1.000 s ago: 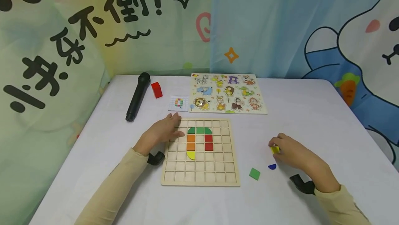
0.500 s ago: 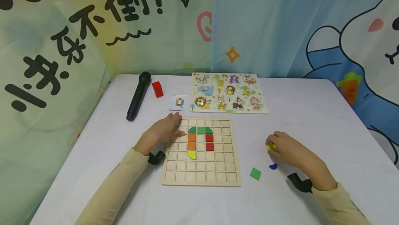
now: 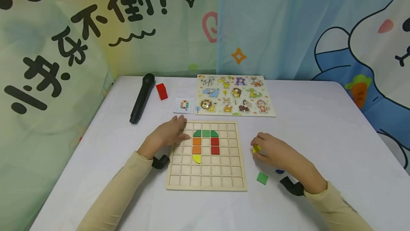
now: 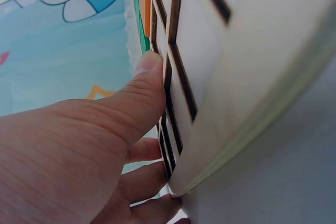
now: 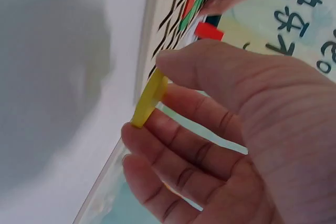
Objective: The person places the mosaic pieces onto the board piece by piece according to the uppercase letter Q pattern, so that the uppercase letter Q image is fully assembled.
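Note:
My left hand (image 3: pixel 166 135) rests at the upper left corner of the wooden grid board (image 3: pixel 206 182), with its thumb on the grid. In the left wrist view its other fingers (image 4: pixel 144 179) lie at the board's edge. Set in the grid are a row of green pieces (image 3: pixel 206 134), orange squares (image 3: pixel 196 146), red squares (image 3: pixel 215 146) and a yellow rounded piece (image 3: pixel 196 158). To the right of the board, my right hand (image 3: pixel 282 154) pinches a thin yellow piece (image 5: pixel 150 98) between thumb and fingertips. Its full outline is partly hidden by the fingers.
A green square (image 3: pixel 262 178) and a partly covered blue piece (image 3: pixel 279 171) lie near my right wrist. Behind the board are a pattern card (image 3: pixel 184 105), an animal puzzle (image 3: pixel 235 95), a red block (image 3: pixel 161 91) and a black microphone (image 3: pixel 142 98).
My right hand has moved left toward the board with the yellow piece pinched in it, and its wrist now partly covers the blue piece. The left hand has stayed in place.

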Demonstrator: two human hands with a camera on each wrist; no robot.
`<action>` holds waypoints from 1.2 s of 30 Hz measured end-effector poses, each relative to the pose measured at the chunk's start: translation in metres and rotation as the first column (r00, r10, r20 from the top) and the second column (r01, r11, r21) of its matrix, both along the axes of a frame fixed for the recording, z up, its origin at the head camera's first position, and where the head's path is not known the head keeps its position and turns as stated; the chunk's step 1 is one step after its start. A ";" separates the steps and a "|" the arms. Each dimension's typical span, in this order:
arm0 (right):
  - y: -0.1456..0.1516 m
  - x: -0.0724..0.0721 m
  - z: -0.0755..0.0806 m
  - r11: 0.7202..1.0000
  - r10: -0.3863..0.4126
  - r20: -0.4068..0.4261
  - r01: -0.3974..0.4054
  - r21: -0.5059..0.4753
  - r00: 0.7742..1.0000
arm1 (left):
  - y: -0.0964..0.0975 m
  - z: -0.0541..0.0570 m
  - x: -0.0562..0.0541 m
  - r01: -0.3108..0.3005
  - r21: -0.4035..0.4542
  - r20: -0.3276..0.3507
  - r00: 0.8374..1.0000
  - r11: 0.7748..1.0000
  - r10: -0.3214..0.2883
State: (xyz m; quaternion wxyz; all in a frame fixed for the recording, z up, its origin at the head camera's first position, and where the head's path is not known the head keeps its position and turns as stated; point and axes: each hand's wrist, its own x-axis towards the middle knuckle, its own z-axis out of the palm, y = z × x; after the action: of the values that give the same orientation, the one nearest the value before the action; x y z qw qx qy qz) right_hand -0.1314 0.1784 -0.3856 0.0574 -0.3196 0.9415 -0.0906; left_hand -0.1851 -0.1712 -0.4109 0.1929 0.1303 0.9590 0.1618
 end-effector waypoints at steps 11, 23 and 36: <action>-0.036 0.002 0.000 0.995 0.100 -0.015 -0.100 0.006 0.995 | -0.001 -0.001 0.000 -0.001 0.008 0.005 1.000 1.000 0.001; -0.079 0.009 -0.008 0.961 0.275 -0.042 -0.275 0.011 0.960 | -0.001 0.000 0.000 -0.007 0.009 0.012 1.000 1.000 0.007; -0.095 0.012 -0.015 0.948 0.320 -0.095 -0.318 0.037 0.943 | -0.002 0.000 -0.001 0.011 0.009 0.008 1.000 1.000 -0.011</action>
State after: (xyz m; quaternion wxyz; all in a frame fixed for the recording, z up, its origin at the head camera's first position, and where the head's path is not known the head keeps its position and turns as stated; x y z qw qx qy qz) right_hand -0.1193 0.0830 -0.4010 0.0274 -0.4711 0.8800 -0.0539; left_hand -0.1861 -0.1734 -0.4109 0.1972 0.1360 0.9567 0.1656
